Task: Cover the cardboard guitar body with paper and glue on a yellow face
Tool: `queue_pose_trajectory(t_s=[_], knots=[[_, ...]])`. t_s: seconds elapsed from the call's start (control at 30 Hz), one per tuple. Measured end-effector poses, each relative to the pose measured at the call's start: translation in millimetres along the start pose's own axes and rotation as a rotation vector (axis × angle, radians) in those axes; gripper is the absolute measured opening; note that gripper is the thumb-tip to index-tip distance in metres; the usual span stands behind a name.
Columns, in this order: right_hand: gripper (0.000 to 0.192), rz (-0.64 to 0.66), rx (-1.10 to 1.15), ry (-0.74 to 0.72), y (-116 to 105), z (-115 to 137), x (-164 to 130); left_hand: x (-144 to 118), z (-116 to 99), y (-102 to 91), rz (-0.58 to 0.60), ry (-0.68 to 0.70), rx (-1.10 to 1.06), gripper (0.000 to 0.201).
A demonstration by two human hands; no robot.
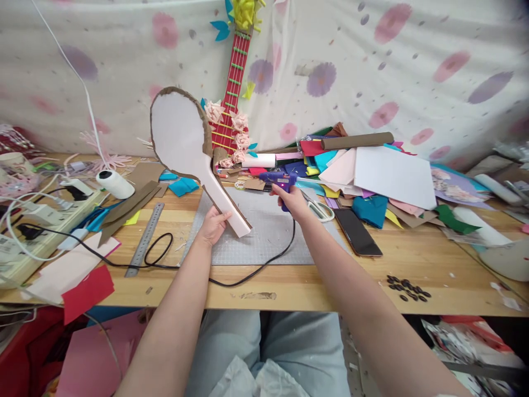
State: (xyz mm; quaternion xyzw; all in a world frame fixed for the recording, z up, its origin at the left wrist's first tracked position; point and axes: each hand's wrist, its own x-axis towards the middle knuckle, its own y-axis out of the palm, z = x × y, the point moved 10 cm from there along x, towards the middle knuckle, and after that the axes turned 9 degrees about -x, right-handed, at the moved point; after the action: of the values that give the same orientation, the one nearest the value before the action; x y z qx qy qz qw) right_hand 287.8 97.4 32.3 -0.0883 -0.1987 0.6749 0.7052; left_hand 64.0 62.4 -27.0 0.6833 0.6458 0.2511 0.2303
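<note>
One paddle-shaped cardboard cutout (185, 149), pale-faced with a brown rim, stands tilted above the grey cutting mat (264, 231). Left hand (212, 226) fingers clasp its handle. At 3 o'clock, right hand (294, 201) fingers grip a blue glue gun (278, 179) over the wooden table (413, 259).

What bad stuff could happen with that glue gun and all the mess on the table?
1. The right hand grips the glue gun with its nozzle near the cardboard cutout that the left hand holds up; hot glue might burn those fingers.
2. The gun's black cord loops across the table edge, so an arm could snag it.
3. Loose paper scraps lie close to the gun, and drips might stick to them.
</note>
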Motion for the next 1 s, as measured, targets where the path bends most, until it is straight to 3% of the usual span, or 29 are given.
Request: queue_pose_trajectory(t_s=[0.13,0.23,0.33,0.47,0.63,0.7,0.83,0.93,1.0], knots=[[0.042,-0.052,-0.237,0.115,-28,-47,-12,3,-6,-2.8,-0.019,0.055,-0.029,0.034],[0.04,-0.109,-0.463,0.125,-38,-62,-18,5,-10,-8.6,-0.055,0.098,-0.044,0.034],[0.041,-0.219,-0.69,0.122,-45,-65,-19,6,-12,-14.0,-0.09,0.129,-0.049,0.035],[0.046,-0.283,-0.811,0.131,-48,-69,-18,8,-17,-22.3,-0.162,0.2,-0.062,0.037],[0.049,-0.544,-0.923,0.015,-72,-33,-42,10,-18,-28.8,-0.21,0.234,-0.077,0.039],[0.042,-0.455,-0.933,0.024,-65,-23,-49,11,-18,-26.9,-0.194,0.236,-0.069,0.038],[0.038,-0.159,-0.824,-0.052,-19,2,-58,10,-17,-22.4,-0.186,0.217,-0.088,0.039],[0.042,-0.136,-0.749,-0.04,2,11,-61,7,-16,-21.6,-0.208,0.205,-0.11,0.039],[0.047,-0.185,-0.731,0.017,0,8,-58,6,-17,-21.3,-0.214,0.205,-0.115,0.038]])
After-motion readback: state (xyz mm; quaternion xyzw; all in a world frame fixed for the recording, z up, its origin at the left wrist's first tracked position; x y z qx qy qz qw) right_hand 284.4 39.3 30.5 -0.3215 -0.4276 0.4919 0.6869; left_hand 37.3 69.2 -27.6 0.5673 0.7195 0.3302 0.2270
